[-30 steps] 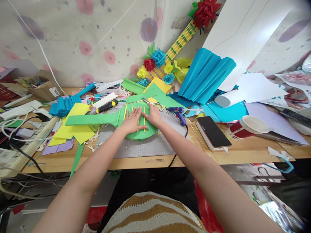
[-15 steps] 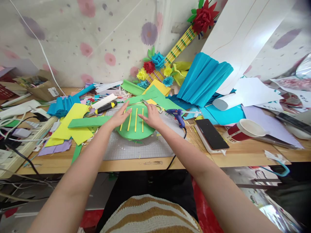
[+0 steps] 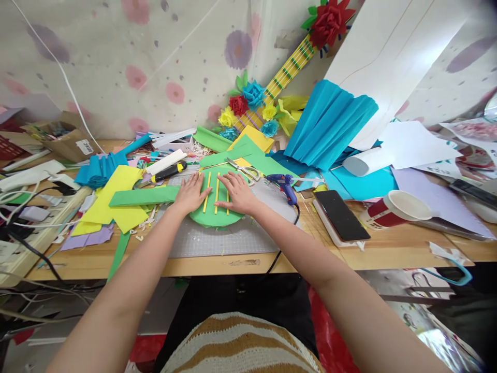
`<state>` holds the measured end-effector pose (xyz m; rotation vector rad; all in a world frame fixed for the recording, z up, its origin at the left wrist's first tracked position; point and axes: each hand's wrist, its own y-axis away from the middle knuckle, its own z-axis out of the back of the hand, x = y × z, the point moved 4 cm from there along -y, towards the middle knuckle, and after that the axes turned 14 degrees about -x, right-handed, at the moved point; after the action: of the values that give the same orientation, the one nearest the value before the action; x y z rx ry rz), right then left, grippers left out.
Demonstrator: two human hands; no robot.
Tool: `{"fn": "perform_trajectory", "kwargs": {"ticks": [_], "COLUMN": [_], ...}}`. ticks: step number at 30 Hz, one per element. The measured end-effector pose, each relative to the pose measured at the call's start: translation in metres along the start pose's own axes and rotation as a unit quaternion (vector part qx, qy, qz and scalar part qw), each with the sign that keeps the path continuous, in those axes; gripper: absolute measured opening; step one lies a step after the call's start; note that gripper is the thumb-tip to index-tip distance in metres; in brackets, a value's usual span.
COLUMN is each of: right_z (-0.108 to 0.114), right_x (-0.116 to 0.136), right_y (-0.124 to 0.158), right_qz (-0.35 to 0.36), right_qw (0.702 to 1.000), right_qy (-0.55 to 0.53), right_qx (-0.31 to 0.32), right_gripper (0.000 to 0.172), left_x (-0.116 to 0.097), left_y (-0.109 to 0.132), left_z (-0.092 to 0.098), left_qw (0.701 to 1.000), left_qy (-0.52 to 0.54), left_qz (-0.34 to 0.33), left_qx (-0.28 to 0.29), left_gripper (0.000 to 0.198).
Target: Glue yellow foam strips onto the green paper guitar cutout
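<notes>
A rounded green paper piece (image 3: 212,219) with several narrow yellow strips (image 3: 216,194) across it lies on the grey cutting mat (image 3: 217,243). My left hand (image 3: 191,195) rests on its left part, fingers spread, covering some of the edge. On the right part lies my right hand (image 3: 236,194), flat with fingers apart, over the rightmost strips. Neither hand grips anything. Just beyond my right hand are scissors (image 3: 248,171) on green paper. A blue glue gun (image 3: 285,185) lies to the right of them.
A phone (image 3: 341,215) and a paper cup (image 3: 398,210) stand right of the mat. Left are yellow paper (image 3: 111,199), a green strip (image 3: 143,196) and a utility knife (image 3: 169,172). Behind, a flowered paper guitar (image 3: 287,75) leans near pleated blue paper (image 3: 330,127).
Both hands have moved down toward me over the green piece and now lie flatter on it. The scissors behind the right hand are more exposed.
</notes>
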<state>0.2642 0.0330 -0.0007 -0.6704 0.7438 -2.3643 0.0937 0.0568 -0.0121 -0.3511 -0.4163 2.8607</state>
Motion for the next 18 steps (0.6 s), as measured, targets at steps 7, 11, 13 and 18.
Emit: {"fn": "perform_trajectory", "kwargs": {"ticks": [7, 11, 13, 18], "right_z": [0.018, 0.016, 0.014, 0.011], "right_x": [-0.058, -0.071, -0.07, -0.066], "right_y": [-0.01, -0.005, -0.001, 0.008], "right_qz": [-0.319, -0.334, -0.316, -0.341], "right_qw": [0.938, 0.942, 0.949, 0.939], "right_qy": [-0.08, -0.009, 0.018, 0.026], "right_qx": [-0.108, -0.029, -0.01, 0.029], "right_gripper": [0.037, 0.032, 0.032, 0.033], "left_x": [0.015, 0.036, 0.049, 0.078], "left_y": [-0.007, -0.017, -0.019, -0.016], "left_z": [0.014, 0.022, 0.026, 0.034], "left_qw": [0.977, 0.939, 0.938, 0.977], "left_qy": [0.183, 0.275, 0.269, 0.167], "left_qz": [0.107, 0.191, 0.195, 0.13], "left_qx": [-0.003, -0.08, -0.097, 0.034], "left_gripper": [0.068, 0.058, 0.053, 0.054]}}
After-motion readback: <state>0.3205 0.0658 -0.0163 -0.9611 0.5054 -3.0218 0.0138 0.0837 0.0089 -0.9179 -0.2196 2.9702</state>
